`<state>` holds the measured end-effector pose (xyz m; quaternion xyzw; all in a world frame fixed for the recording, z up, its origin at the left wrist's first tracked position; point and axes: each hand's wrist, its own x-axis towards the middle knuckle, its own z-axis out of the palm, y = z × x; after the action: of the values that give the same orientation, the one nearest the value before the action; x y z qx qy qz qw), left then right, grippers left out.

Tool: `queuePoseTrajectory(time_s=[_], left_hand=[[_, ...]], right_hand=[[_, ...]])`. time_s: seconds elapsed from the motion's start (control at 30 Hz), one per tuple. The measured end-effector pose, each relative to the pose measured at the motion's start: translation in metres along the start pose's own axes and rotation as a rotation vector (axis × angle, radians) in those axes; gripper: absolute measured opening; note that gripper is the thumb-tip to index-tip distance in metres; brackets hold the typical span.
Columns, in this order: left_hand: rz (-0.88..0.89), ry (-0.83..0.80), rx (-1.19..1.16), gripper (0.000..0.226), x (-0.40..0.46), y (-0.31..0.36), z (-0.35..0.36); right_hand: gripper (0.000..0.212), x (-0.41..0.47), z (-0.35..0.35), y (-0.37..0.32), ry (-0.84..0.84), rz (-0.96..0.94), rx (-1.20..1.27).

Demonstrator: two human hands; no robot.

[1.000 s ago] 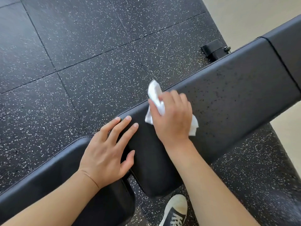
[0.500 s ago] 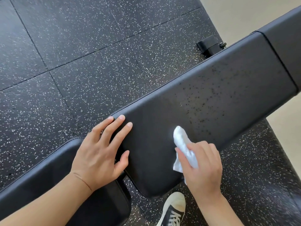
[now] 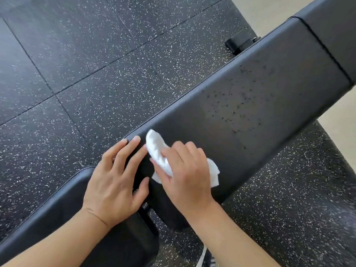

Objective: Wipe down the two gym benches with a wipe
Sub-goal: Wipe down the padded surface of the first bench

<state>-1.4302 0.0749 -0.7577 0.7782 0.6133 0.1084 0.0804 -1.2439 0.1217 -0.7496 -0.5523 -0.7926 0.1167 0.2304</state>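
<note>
— Since half a second ago our right hand (image 3: 185, 176) has slid the wipe (image 3: 158, 151) from the near edge of the long pad (image 3: 260, 105) back toward its near-left end, right beside our left hand (image 3: 115, 176).

— And how do we hold it now?

— Our right fingers (image 3: 181, 151) curl over the crumpled white wipe and press it onto the pad; one end sticks out past the fingertips, pointing up-left toward the pad's far edge, another corner shows behind the knuckles.

— Our left hand?

— Flat, fingers straight and spread, holding nothing, resting across the gap between the long pad and the seat pad (image 3: 57, 207).

— Which way does the long pad run?

— Its long axis goes from its end by our hands up to the right, over the speckled floor (image 3: 96, 74), with dark specks on its far half.
</note>
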Motion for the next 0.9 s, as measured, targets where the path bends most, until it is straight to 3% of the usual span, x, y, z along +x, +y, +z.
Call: queuePoseTrajectory(time_s=[0.17,0.43,0.53,0.77,0.9], left_hand=[[-0.005,-0.004,0.020,0.070,0.002,0.000,0.001],[-0.002,-0.022,-0.011,0.072,0.003,0.002,-0.005],[-0.027,-0.035,-0.052,0.074,0.002,0.002,-0.006],[-0.149,-0.001,-0.155,0.075,-0.002,0.004,-0.009],[-0.207,0.007,-0.186,0.073,-0.004,0.004,-0.011]], right_hand=[[0.023,-0.081,-0.043,0.057,-0.019,-0.092,-0.064],[0.030,0.011,0.004,0.014,0.145,0.175,-0.085],[0.027,0.024,0.017,-0.015,0.107,0.138,-0.080],[0.022,-0.108,-0.018,-0.011,-0.067,-0.068,-0.105],[0.027,-0.063,-0.013,-0.005,-0.020,-0.030,-0.129]])
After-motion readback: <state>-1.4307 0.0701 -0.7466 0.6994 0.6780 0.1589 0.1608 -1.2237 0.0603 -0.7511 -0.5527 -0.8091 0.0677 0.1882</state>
